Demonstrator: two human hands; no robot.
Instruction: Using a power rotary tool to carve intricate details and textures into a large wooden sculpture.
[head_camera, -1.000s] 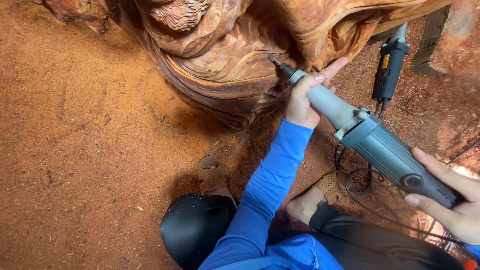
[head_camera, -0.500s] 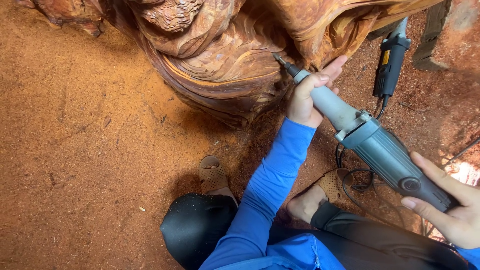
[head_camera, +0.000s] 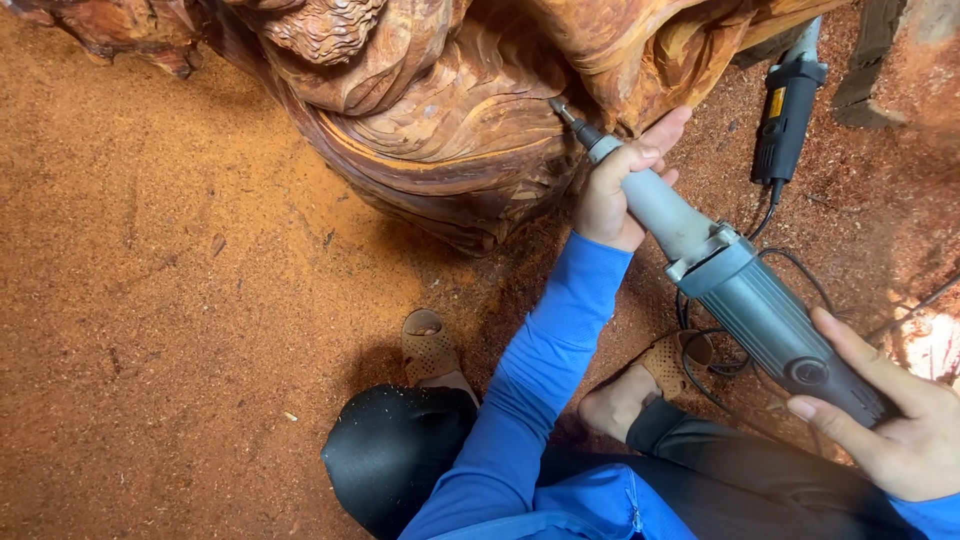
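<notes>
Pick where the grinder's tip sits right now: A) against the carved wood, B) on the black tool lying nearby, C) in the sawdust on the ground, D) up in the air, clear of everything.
A: the grinder, held by the left hand near its nose and the right hand at its rear, has its tip against the carved wood.

Single head view, worn on the person's head, facing steeply down and slightly forward, close range (arm's reach), carved wood block (head_camera: 440, 110) across the top edge, sawdust floor (head_camera: 150, 330) filling the left, own knees and sandals at bottom
</notes>
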